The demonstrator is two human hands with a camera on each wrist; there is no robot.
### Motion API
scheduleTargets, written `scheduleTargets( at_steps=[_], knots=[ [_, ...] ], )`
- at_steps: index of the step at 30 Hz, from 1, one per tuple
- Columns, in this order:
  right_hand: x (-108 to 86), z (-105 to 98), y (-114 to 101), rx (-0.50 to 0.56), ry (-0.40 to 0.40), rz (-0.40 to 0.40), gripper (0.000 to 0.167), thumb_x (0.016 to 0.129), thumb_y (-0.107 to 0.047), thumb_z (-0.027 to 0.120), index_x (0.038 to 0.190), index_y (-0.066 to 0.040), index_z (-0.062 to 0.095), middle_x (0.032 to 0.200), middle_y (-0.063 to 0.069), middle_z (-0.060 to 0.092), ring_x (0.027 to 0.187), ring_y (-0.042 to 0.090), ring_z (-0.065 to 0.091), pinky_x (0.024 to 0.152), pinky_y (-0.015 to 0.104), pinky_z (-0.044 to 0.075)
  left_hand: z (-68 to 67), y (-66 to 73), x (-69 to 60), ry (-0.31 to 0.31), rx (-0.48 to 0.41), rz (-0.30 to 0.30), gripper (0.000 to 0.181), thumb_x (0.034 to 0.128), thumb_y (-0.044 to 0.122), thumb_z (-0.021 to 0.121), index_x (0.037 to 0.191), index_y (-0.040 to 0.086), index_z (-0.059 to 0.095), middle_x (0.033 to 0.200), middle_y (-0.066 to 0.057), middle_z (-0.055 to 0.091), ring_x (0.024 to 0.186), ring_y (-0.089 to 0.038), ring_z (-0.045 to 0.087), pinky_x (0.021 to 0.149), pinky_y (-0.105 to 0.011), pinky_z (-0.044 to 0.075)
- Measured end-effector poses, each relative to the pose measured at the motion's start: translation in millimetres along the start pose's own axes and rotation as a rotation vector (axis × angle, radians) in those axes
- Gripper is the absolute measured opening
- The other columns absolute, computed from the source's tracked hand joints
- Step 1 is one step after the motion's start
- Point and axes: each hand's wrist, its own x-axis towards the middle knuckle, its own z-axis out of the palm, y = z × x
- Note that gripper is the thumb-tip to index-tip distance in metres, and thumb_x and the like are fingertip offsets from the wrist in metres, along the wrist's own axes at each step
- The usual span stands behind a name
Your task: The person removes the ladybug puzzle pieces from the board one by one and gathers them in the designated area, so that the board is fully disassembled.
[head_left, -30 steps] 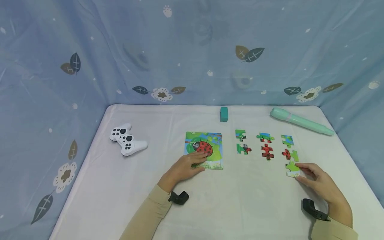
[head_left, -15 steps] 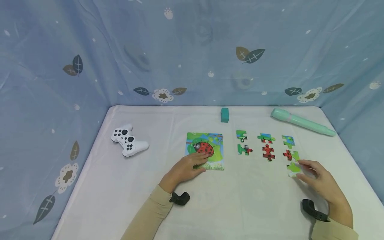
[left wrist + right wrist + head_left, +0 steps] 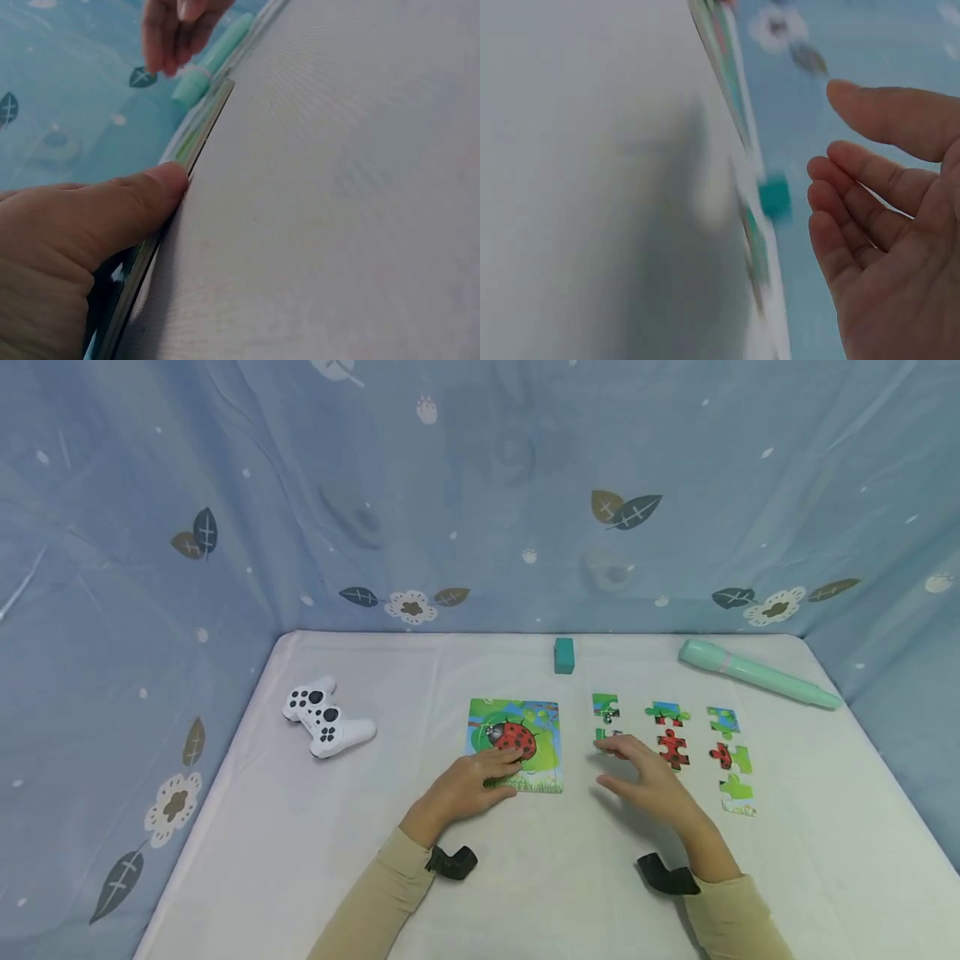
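A square ladybug puzzle board [image 3: 542, 739] lies flat on the white table. My left hand [image 3: 465, 787] rests on its lower left part with fingers extended, and the thumb [image 3: 161, 191] touches the board's edge in the left wrist view. My right hand [image 3: 651, 781] is above the table between the board and the loose pieces, holding nothing; its fingers [image 3: 847, 217] are loosely bent and apart from the thumb. It partly hides a left-hand puzzle piece. Near it lie a red piece [image 3: 672, 750], a green corner piece [image 3: 604, 705] and a green-and-white piece [image 3: 737, 795].
Several more pieces stand in columns at the right, including a blue-green one [image 3: 723, 720]. A teal block [image 3: 564, 656] and a mint-green pen-shaped object [image 3: 757, 673] lie at the back. A white game controller [image 3: 327, 718] is at the left. Blue patterned cloth [image 3: 480, 493] surrounds the table.
My right hand has left the lower right piece and moved left toward the board, with nothing in it. The left hand stays on the board. The head view has tilted slightly.
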Motion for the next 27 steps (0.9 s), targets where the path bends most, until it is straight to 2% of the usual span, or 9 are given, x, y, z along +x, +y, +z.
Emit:
scheduleTargets(
  at_steps=[2,4,9,12,15,17,21,27],
  knots=[
    [9.3,15,-9,0.011,-0.050,-0.013,0.044,0.083,-0.014,0.074,0.123,-0.005,0.059,0.121,0.007,0.060,0.109,0.024,0.058,0.091,0.042,0.051,1.0,-0.9,0.1,0.007,-0.015,0.001,0.041,0.0868,0.026,0.069,0.123,0.007,0.064,0.137,-0.003,0.054,0.129,-0.022,0.050,0.108,-0.034,0.042],
    [18.1,29,-17,0.044,-0.093,-0.035,0.045,0.083,-0.015,0.073,0.124,-0.003,0.058,0.121,0.008,0.060,0.109,0.027,0.058,0.091,0.047,0.051,1.8,-1.8,0.3,0.020,-0.020,0.013,0.042,0.0863,0.026,0.070,0.123,0.007,0.064,0.137,-0.004,0.055,0.128,-0.021,0.050,0.107,-0.034,0.043],
    [36.1,58,-32,0.083,-0.131,-0.075,0.047,0.084,-0.017,0.073,0.125,-0.003,0.056,0.120,0.010,0.059,0.112,0.028,0.057,0.094,0.049,0.049,-0.5,-5.0,-2.0,0.075,-0.021,0.015,0.046,0.0843,0.027,0.072,0.125,0.008,0.063,0.134,-0.004,0.058,0.126,-0.022,0.053,0.104,-0.036,0.046],
    [42.8,70,-36,0.054,-0.135,-0.080,0.048,0.083,-0.018,0.073,0.125,-0.002,0.056,0.120,0.011,0.058,0.113,0.028,0.055,0.095,0.049,0.049,-5.7,-8.1,-6.3,0.095,-0.028,-0.046,0.050,0.0832,0.029,0.073,0.128,0.009,0.061,0.133,-0.004,0.059,0.125,-0.023,0.054,0.105,-0.038,0.046],
    [44.8,78,-37,0.030,-0.136,-0.065,0.049,0.082,-0.017,0.074,0.125,-0.001,0.056,0.119,0.012,0.057,0.113,0.029,0.055,0.095,0.048,0.048,-9.9,-11.5,-12.8,0.088,-0.024,-0.117,0.051,0.0837,0.031,0.072,0.129,0.010,0.061,0.134,-0.003,0.058,0.126,-0.023,0.053,0.106,-0.038,0.044],
    [44.6,82,-37,0.012,-0.133,-0.053,0.050,0.081,-0.017,0.075,0.125,-0.001,0.056,0.118,0.012,0.057,0.112,0.029,0.055,0.096,0.048,0.048,-12.2,-13.3,-17.1,0.079,-0.019,-0.143,0.051,0.0844,0.031,0.072,0.129,0.009,0.060,0.136,-0.003,0.056,0.127,-0.024,0.051,0.107,-0.039,0.043],
    [43.4,86,-37,-0.010,-0.106,-0.036,0.052,0.081,-0.017,0.075,0.127,-0.001,0.056,0.119,0.013,0.055,0.113,0.029,0.053,0.096,0.047,0.048,-13.3,-16.4,-23.1,0.069,0.008,-0.140,0.050,0.0860,0.032,0.070,0.129,0.008,0.060,0.137,-0.005,0.055,0.130,-0.030,0.048,0.109,-0.042,0.041],
    [43.9,89,-37,-0.045,-0.056,-0.046,0.047,0.083,-0.016,0.074,0.124,0.001,0.058,0.115,0.013,0.053,0.108,0.027,0.053,0.093,0.045,0.049,-10.7,-18.3,-22.9,0.076,0.016,-0.129,0.047,0.0881,0.030,0.067,0.128,0.006,0.060,0.137,-0.007,0.054,0.130,-0.034,0.046,0.109,-0.042,0.041]
  ],
)
